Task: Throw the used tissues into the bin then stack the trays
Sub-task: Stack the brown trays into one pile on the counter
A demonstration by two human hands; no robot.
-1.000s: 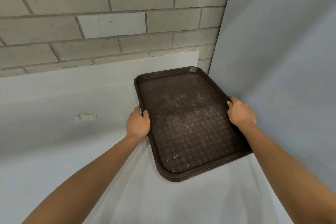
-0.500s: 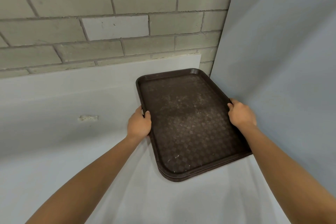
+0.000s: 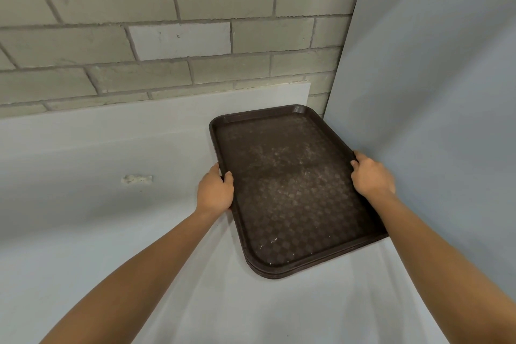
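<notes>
A stack of dark brown trays lies on the white table in the corner by the walls; layered rims show at its near edge. My left hand grips the stack's left rim, thumb on top. On the right rim, my right hand holds with curled fingers. The top tray's patterned surface is bare and scuffed. No tissues and no bin are in view.
A grey brick wall runs behind the table. A smooth pale panel wall rises close on the right of the trays. A small chipped mark shows on the table to the left.
The view has shifted slightly; the trays and both hands keep the same hold and place.
</notes>
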